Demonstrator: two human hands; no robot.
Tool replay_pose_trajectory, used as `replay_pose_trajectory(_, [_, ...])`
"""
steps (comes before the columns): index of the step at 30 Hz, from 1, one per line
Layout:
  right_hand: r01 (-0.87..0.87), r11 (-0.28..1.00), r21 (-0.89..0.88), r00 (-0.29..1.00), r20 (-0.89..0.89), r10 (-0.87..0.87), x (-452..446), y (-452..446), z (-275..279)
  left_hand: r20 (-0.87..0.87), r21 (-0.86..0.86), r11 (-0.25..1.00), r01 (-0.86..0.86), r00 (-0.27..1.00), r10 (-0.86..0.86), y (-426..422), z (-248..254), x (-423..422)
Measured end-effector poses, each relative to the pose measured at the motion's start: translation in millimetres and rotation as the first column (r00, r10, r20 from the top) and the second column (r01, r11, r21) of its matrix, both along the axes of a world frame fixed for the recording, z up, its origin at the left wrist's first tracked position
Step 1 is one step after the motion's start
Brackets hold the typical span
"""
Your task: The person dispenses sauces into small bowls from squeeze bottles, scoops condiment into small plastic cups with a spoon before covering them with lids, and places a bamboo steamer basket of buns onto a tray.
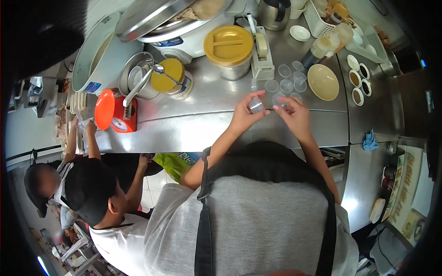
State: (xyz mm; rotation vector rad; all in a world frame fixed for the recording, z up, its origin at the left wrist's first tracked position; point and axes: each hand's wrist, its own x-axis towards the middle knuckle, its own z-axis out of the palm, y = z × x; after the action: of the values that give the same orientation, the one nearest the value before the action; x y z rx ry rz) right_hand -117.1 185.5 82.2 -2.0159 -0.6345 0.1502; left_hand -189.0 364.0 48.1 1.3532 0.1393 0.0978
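Observation:
My left hand (pixel 247 112) is closed around a small stack of clear plastic cups (pixel 256 106), tilted above the counter's front part. Close beside it on the right, my right hand (pixel 296 116) has its thumb and fingers bent around a clear plastic cup (pixel 281 105), partly hidden by the fingers. Just beyond both hands, several clear plastic cups (pixel 271 85) stand apart on the steel counter (pixel 184 120). A cream oval plate (pixel 323 82) lies to their right.
A tape dispenser (pixel 263 55) and a gold-lidded tub (pixel 229 46) stand behind the cups. Leftward are a yellow-lidded tub (pixel 168 77), a red scale (pixel 122 115) and large cookers (pixel 184 37). Sauce dishes (pixel 355 78) and a blue cloth (pixel 370 140) lie right. Two people (pixel 99 188) stand left.

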Motion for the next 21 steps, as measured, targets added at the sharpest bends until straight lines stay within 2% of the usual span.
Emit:
replay_pose_trajectory(2, [-0.125,0.986,0.113,0.965,-0.217,0.147,-6.0,2.9,-1.8,0.049,-0.010,0.997,0.081,0.996,-0.080,-1.0,-0.4,0.4])
replay_pose_trajectory(4, [-0.229,0.947,0.225,0.869,-0.392,0.303,-7.9,5.3,-12.7,0.024,-0.061,0.986,0.155,0.988,-0.154,-2.6,0.5,0.0])
replay_pose_trajectory(7, [-0.265,0.940,0.217,0.740,-0.580,0.342,-2.0,-4.3,-7.9,0.002,-0.183,0.947,0.265,0.963,-0.269,-1.2,3.8,-0.4])
replay_pose_trajectory(10, [-0.221,0.924,0.313,0.626,-0.680,0.380,-4.3,-7.8,-0.5,-0.012,-0.280,0.887,0.366,0.923,-0.385,0.3,9.2,-0.9])
replay_pose_trajectory(13, [-0.118,0.922,0.368,0.623,-0.695,0.357,-10.7,-9.2,-7.3,-0.037,-0.331,0.853,0.404,0.898,-0.439,-0.1,12.2,1.3])
replay_pose_trajectory(14, [-0.112,0.944,0.311,0.688,-0.661,0.299,-12.5,-10.4,-12.3,-0.047,-0.345,0.846,0.407,0.892,-0.449,-0.6,12.5,2.5])
replay_pose_trajectory(17, [-0.045,0.985,0.165,0.839,-0.530,0.126,-17.8,-12.2,-17.2,-0.029,-0.262,0.892,0.369,0.921,-0.389,-3.6,1.8,6.0])
replay_pose_trajectory(19, [0.028,0.994,0.104,0.895,-0.445,0.022,-23.4,-9.5,-14.5,-0.076,-0.099,0.931,0.351,0.930,-0.359,-5.8,-2.4,5.2])
replay_pose_trajectory(21, [0.022,0.992,0.123,0.946,-0.325,0.019,-25.3,-11.0,-24.3,-0.103,0.011,0.943,0.331,0.939,-0.329,-6.9,-2.2,3.2])
